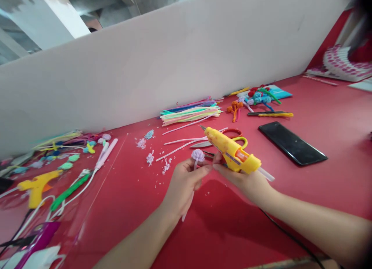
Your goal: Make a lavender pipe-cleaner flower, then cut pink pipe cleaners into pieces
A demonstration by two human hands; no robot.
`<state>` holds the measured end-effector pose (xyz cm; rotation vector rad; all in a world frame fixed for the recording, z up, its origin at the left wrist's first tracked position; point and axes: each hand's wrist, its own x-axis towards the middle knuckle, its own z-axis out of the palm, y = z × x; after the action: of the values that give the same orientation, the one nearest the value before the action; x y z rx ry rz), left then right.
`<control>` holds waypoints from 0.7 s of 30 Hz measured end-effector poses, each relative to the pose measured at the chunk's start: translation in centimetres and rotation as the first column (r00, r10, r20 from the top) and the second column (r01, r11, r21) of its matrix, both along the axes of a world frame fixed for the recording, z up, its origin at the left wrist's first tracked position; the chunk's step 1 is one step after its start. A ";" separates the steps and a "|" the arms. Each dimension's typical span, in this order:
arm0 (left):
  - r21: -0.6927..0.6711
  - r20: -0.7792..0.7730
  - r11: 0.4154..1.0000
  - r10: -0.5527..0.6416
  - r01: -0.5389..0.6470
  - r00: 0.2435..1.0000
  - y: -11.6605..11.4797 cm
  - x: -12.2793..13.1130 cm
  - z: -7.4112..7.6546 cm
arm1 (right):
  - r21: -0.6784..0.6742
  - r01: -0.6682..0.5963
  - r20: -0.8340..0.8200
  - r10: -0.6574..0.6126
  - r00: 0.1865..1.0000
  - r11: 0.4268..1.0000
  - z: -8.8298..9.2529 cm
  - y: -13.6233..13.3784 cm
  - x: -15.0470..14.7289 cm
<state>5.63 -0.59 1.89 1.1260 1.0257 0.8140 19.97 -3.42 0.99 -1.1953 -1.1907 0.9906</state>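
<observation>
Between the fingers of my left hand (183,183) is the stem of a pale purple pipe-cleaner flower (198,155), its round head pointing up and the stem's lower end showing below my palm. My right hand (247,183) grips a yellow hot glue gun (232,150), nozzle toward the upper left, with a clear glue stick out of its back. The two hands nearly meet at the fingertips. Just behind them lie scissors (242,141) with red and yellow handles, partly hidden by the glue gun, and loose pale pink pipe cleaners (177,149).
A bundle of coloured pipe cleaners (190,113) lies along the white partition (174,59). To the right are a black phone (292,143), tweezers (270,114) and finished pipe-cleaner pieces (258,98). At left are another yellow glue gun (37,187), a pink tool (107,153) and cables.
</observation>
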 end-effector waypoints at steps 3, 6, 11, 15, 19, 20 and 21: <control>0.081 0.040 0.996 0.031 -0.034 0.999 1.1 0.4 1.2 | 0.008 0.012 -0.085 -0.011 0.996 1.000 0.8 0.3 0.5; 0.252 0.113 0.960 0.094 -0.120 0.989 2.5 0.4 4.0 | 0.050 -0.011 -0.099 0.016 0.995 0.999 3.0 0.9 1.5; 0.322 0.327 0.924 0.097 -0.207 0.940 4.0 -0.9 8.2 | 0.141 -0.199 -0.084 0.212 0.974 0.970 7.6 2.0 3.0; 0.214 0.398 0.959 0.087 -0.184 0.913 4.2 -2.8 8.9 | 0.188 -0.361 -0.042 0.374 0.926 0.913 8.6 2.3 2.9; 0.170 0.445 0.968 0.091 -0.184 0.891 3.9 -3.8 9.0 | 0.150 -0.413 -0.023 0.421 0.907 0.898 8.2 2.1 2.5; 0.169 0.448 0.971 0.079 -0.171 0.891 3.7 -3.8 9.1 | 0.136 -0.410 -0.017 0.416 0.909 0.902 8.2 1.9 2.5; 0.163 0.450 0.975 0.065 -0.153 0.891 3.6 -3.7 9.2 | 0.125 -0.405 -0.009 0.409 0.912 0.906 8.3 1.8 2.6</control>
<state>1.88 3.04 11.07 0.9859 0.6385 1.2196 22.56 -1.62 9.25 -0.8432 -1.4865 1.2223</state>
